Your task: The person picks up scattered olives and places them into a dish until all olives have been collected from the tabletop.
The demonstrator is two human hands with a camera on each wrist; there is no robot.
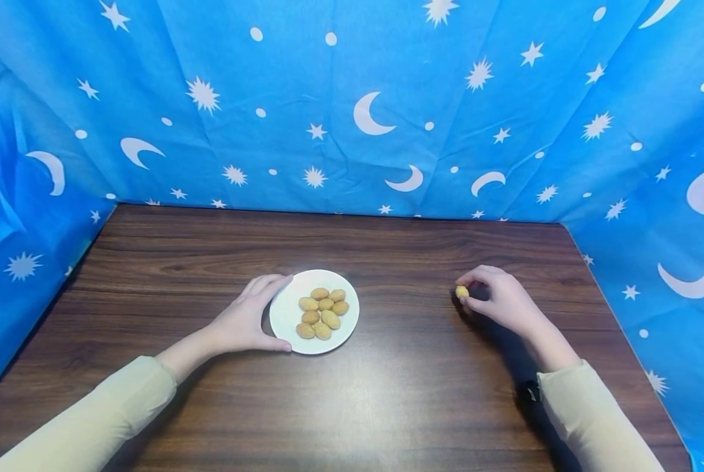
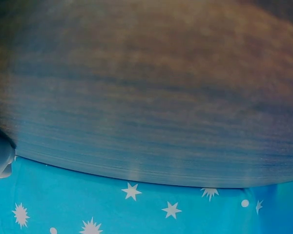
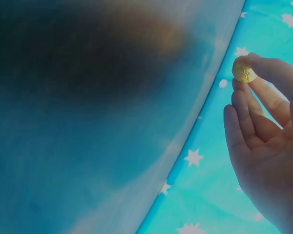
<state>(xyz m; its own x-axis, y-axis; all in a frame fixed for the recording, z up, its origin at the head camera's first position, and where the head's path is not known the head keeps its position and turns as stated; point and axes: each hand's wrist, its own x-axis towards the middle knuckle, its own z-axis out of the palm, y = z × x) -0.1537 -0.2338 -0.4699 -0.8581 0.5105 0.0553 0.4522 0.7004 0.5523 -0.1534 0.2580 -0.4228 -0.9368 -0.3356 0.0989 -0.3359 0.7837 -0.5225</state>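
At the middle of the table a white round plate (image 1: 281, 321) bears several small yellow-brown ovals (image 1: 330, 319), nut-like in look, their exact kind unclear. My left hand (image 1: 247, 320) holds the plate's left side, with the thumb at its near rim and the fingers at its far rim. Well to the right, my right hand (image 1: 502, 300) pinches one more yellow-brown oval (image 1: 461, 292) between thumb and fingertips, just over the table. In the right wrist view that oval (image 3: 244, 71) shows a rough yellow end. The left wrist view catches only a bit of hand at its left edge.
A dark brown wood-grain table (image 1: 352, 406) spreads under both hands. Blue cloth (image 1: 305, 131) printed with white moons and stars hangs along its back and sides. Beside the right sleeve (image 1: 588, 406) a small black object (image 1: 529, 391) shows at the wrist.
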